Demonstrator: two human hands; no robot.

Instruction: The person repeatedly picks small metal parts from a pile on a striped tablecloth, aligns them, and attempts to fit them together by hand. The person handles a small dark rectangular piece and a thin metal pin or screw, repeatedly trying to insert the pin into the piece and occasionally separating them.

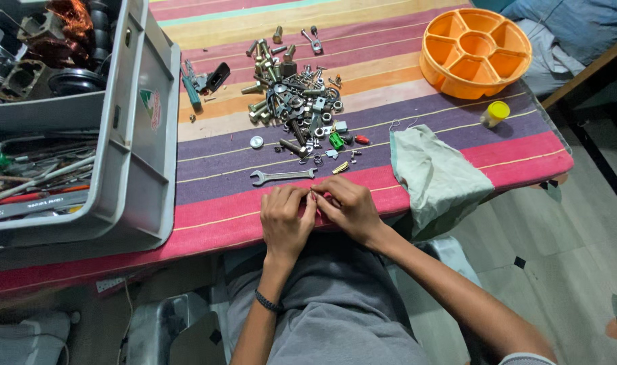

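Left hand [286, 220] and right hand [348, 208] together at the near edge of the striped cloth [214, 145], fingertips meeting and pinched on a tiny metal part [313, 196], too small to identify. Part held just above the pink stripe, near the middle of the near edge, between both sets of fingertips. Black band [268, 302] around the left wrist.

Just beyond the hands, an open-ended spanner [282, 176] lying flat, lengthwise left to right. Farther off, a loose heap of bolts, nuts and washers [291, 94], with a small green piece [336, 140] and a small red piece [362, 140] at its near right fringe. A single round washer [256, 142] lying apart to the left of the heap.

To the right of the hands, a pale green rag [437, 177] draped over the near edge. Far right, an orange round tray [474, 51] with divided compartments, and near it a small jar with a yellow lid [496, 113]. At the left, a grey plastic crate [136, 142] holding tools and dark machine parts.
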